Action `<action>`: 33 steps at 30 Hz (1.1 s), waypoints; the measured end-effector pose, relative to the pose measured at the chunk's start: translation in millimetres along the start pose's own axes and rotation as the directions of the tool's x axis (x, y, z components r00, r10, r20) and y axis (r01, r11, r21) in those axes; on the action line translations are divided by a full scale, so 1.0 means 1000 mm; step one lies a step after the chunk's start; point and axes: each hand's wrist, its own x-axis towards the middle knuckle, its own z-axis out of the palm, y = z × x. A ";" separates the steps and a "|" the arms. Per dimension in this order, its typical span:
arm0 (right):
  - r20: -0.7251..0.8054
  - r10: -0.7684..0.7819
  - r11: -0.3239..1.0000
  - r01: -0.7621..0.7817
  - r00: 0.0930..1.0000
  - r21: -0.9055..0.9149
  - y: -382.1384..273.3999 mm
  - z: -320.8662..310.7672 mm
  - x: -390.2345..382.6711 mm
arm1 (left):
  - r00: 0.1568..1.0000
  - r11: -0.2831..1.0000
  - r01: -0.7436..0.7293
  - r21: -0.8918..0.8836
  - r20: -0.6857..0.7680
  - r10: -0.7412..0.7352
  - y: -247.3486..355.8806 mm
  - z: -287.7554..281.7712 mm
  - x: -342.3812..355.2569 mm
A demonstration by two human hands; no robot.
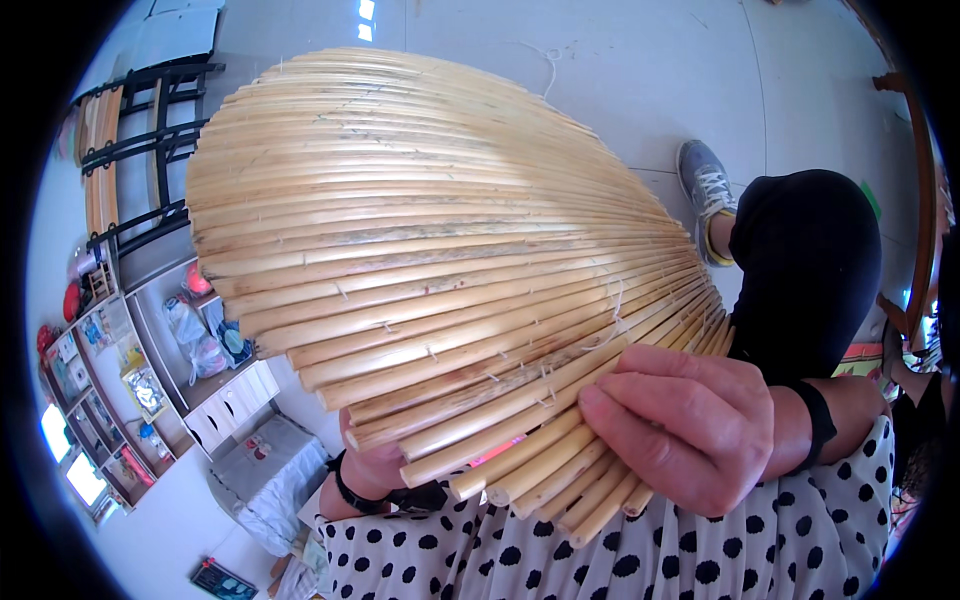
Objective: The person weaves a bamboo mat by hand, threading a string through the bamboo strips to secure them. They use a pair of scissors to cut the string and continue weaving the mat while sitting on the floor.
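My two hands work a mat of pale stalks (430, 250), which fills the centre of the scene, its rounded far end toward eleven o'clock and its uneven near edge sloping down to five. At four o'clock, my right hand (690, 430) rests at that near edge, its fingers bent and close together, tips against the stalks; I cannot tell whether they grip one. Just past my fingertips, toward twelve, a loose thread (618, 305) curls over the surface, and short stitches dot the rows. At seven, my left hand (372, 468) is mostly hidden beneath the mat, so I cannot tell how its fingers stand. A dark band (821, 425) circles my right arm.

Polka-dot cloth (620, 565) spreads at six. A black-clad leg (810, 265) bends at three, a grey shoe (706, 185) on the tiled floor (640, 60) at two. Black metal frames (150, 150) stand at ten, crowded shelving (110, 375) between eight and nine.
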 end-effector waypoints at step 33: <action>0.147 0.128 0.990 -0.134 0.981 0.034 0.006 -0.012 0.020 | 0.945 0.926 -0.326 0.191 0.033 0.326 0.005 -0.032 0.080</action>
